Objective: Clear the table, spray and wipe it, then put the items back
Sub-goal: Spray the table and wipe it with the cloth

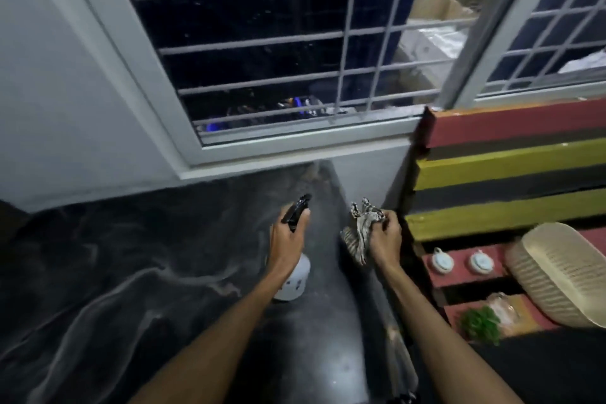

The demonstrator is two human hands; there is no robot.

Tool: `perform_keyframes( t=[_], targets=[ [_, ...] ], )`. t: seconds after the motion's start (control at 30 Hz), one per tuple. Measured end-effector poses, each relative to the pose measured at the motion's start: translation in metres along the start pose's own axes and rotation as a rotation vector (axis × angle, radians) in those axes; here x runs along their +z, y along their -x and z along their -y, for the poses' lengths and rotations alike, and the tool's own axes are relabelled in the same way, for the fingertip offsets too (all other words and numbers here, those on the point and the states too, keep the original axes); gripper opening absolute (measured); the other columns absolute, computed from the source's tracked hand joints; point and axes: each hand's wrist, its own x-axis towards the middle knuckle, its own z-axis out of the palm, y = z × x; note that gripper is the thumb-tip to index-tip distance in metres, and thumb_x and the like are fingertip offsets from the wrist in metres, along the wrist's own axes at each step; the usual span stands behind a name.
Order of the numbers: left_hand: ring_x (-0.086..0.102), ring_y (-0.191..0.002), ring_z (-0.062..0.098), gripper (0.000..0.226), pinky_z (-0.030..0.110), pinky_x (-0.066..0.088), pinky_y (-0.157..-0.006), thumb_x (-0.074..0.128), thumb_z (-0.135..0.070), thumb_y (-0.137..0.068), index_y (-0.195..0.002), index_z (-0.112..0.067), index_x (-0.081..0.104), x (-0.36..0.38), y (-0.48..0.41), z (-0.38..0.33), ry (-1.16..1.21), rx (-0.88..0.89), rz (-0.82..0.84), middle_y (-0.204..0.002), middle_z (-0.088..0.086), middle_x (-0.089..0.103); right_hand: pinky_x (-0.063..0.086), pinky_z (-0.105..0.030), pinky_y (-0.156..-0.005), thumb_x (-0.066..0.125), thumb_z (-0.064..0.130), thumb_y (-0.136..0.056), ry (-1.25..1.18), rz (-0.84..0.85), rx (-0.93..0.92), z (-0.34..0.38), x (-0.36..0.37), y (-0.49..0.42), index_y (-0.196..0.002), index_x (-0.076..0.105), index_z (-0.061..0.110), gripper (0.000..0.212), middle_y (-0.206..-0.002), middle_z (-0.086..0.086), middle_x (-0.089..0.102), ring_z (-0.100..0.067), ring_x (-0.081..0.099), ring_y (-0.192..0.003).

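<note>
My left hand (288, 239) grips a white spray bottle (295, 282) by its black trigger head, which points toward the window. My right hand (387, 236) is closed on a crumpled striped grey cloth (360, 229) that hangs down from the fist. Both hands are held out in front of me above a dark marbled floor (131, 272). To the right stands a slatted table (511, 167) painted in red, yellow and black bars, and it carries several items.
On the slatted table's near end lie two small round white pieces (442, 261), a woven cream basket on its side (557, 275), a small green plant (480, 325) and a clear wrapped item (501, 305). A barred window (278, 59) and a white wall are ahead.
</note>
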Motion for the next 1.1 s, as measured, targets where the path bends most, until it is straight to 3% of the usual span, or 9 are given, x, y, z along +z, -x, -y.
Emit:
perform_keyframes(
  t=[0.1, 0.23, 0.4, 0.53, 0.67, 0.8, 0.9, 1.03, 1.1],
  targets=[
    [0.054, -0.049, 0.021, 0.033, 0.046, 0.046, -0.05, 0.063, -0.048, -0.097, -0.078, -0.022, 0.07, -0.042, -0.011, 0.024, -0.022, -0.08, 0.025, -0.069, 0.02, 0.068, 0.046, -0.042, -0.082, 0.045, 0.003, -0.092, 0.098, -0.013, 0.018, 0.007, 0.044, 0.016, -0.098, 0.058, 0.009, 0.016, -0.099, -0.019, 0.069, -0.037, 0.063, -0.095],
    [0.068, -0.071, 0.024, 0.029, 0.039, 0.053, -0.065, 0.066, -0.037, -0.098, -0.093, -0.01, 0.073, -0.072, -0.03, 0.041, -0.1, -0.118, 0.002, -0.074, 0.009, 0.071, 0.044, -0.042, -0.083, 0.047, 0.002, -0.091, 0.23, -0.056, -0.068, 0.012, 0.08, 0.027, -0.103, 0.059, 0.005, 0.018, -0.107, -0.021, 0.066, -0.039, 0.061, -0.102],
    [0.058, -0.06, 0.015, 0.031, 0.023, 0.036, -0.05, 0.065, -0.037, -0.098, -0.094, -0.007, 0.069, -0.069, -0.05, 0.043, -0.234, -0.068, -0.078, -0.073, 0.007, 0.068, 0.044, -0.046, -0.096, 0.05, 0.008, -0.093, 0.45, 0.099, -0.229, -0.003, 0.096, 0.026, -0.115, 0.055, 0.005, 0.023, -0.115, -0.018, 0.058, -0.036, 0.053, -0.112],
    [0.062, -0.063, 0.027, 0.036, 0.036, 0.041, -0.056, 0.071, -0.032, -0.096, -0.084, 0.001, 0.069, -0.053, -0.062, 0.047, -0.242, -0.078, -0.07, -0.07, 0.015, 0.068, 0.039, -0.041, -0.109, 0.057, 0.022, -0.09, 0.693, 0.429, -0.377, -0.025, 0.11, 0.026, -0.132, 0.051, 0.015, 0.043, -0.136, -0.013, 0.043, -0.03, 0.041, -0.128],
    [0.057, -0.052, 0.017, 0.048, 0.034, 0.045, -0.051, 0.076, -0.038, -0.089, -0.065, 0.001, 0.065, -0.043, -0.073, 0.049, -0.228, -0.165, -0.105, -0.059, 0.014, 0.065, 0.027, -0.048, -0.12, 0.056, 0.021, -0.091, 0.883, 0.366, -0.421, -0.032, 0.125, -0.008, -0.142, 0.047, 0.016, 0.053, -0.156, -0.017, 0.03, -0.036, 0.03, -0.141],
    [0.051, -0.053, 0.012, 0.037, 0.028, 0.039, -0.052, 0.077, -0.03, -0.09, -0.067, -0.006, 0.062, -0.036, -0.083, 0.047, -0.226, -0.127, -0.115, -0.058, 0.003, 0.058, 0.016, -0.051, -0.125, 0.055, 0.013, -0.09, 0.898, 0.268, -0.356, -0.028, 0.133, -0.045, -0.144, 0.044, 0.009, 0.056, -0.159, -0.021, 0.026, -0.041, 0.024, -0.146],
    [0.057, -0.058, 0.017, 0.029, 0.035, 0.047, -0.058, 0.075, -0.027, -0.091, -0.075, -0.005, 0.068, -0.032, -0.094, 0.044, -0.246, -0.113, -0.09, -0.063, 0.002, 0.063, 0.007, -0.053, -0.125, 0.056, 0.015, -0.086, 0.915, 0.348, -0.391, -0.03, 0.139, -0.06, -0.149, 0.038, 0.016, 0.066, -0.163, -0.022, 0.017, -0.045, 0.015, -0.148],
    [0.058, -0.056, 0.015, 0.034, 0.037, 0.05, -0.057, 0.075, -0.027, -0.091, -0.07, -0.003, 0.067, -0.031, -0.1, 0.046, -0.231, -0.118, -0.158, -0.061, 0.009, 0.065, 0.005, -0.056, -0.125, 0.046, 0.023, -0.084, 0.936, 0.565, -0.672, -0.034, 0.152, -0.079, -0.155, 0.029, 0.026, 0.072, -0.166, -0.017, 0.007, -0.042, 0.005, -0.152],
    [0.06, -0.058, 0.013, 0.03, 0.035, 0.051, -0.057, 0.074, -0.028, -0.093, -0.075, -0.004, 0.07, -0.037, -0.101, 0.051, -0.233, -0.119, -0.19, -0.064, 0.008, 0.067, 0.006, -0.055, -0.125, 0.044, 0.026, -0.089, 0.931, 0.518, -0.625, -0.027, 0.16, -0.107, -0.154, 0.03, 0.023, 0.067, -0.166, -0.016, 0.01, -0.039, 0.004, -0.153]
  ],
)
